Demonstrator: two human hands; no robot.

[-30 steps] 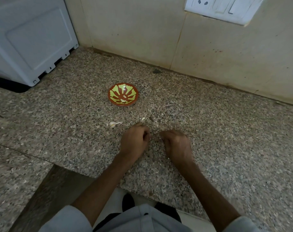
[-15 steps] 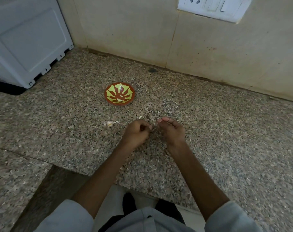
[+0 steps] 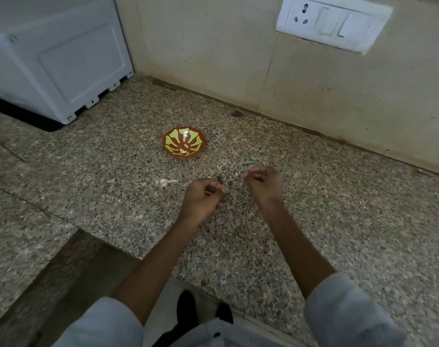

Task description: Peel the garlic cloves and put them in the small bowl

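Note:
A small red-brown bowl (image 3: 183, 144) with a yellow-green pattern stands on the granite counter (image 3: 338, 209), beyond my hands. Something pale lies at its near inner edge; whether it is a clove I cannot tell. One unpeeled garlic clove (image 3: 164, 182) with a thin tail lies on the counter, left of my left hand. My left hand (image 3: 203, 199) is closed in a fist with thumb against fingers, apparently around a small garlic clove that is mostly hidden. My right hand (image 3: 262, 181) hovers to the right, fingers curled and pinched together; nothing is clearly visible in it.
A white appliance (image 3: 55, 61) stands at the back left corner. The tiled wall carries a white socket and switch plate (image 3: 333, 23). Small pale bits of peel (image 3: 236, 174) lie between my hands. The counter's front edge runs diagonally near my forearms.
My hands met fingertip to fingertip half a second ago and have now drawn apart. The right hand has lifted up and to the right. The bowl and loose clove stay put.

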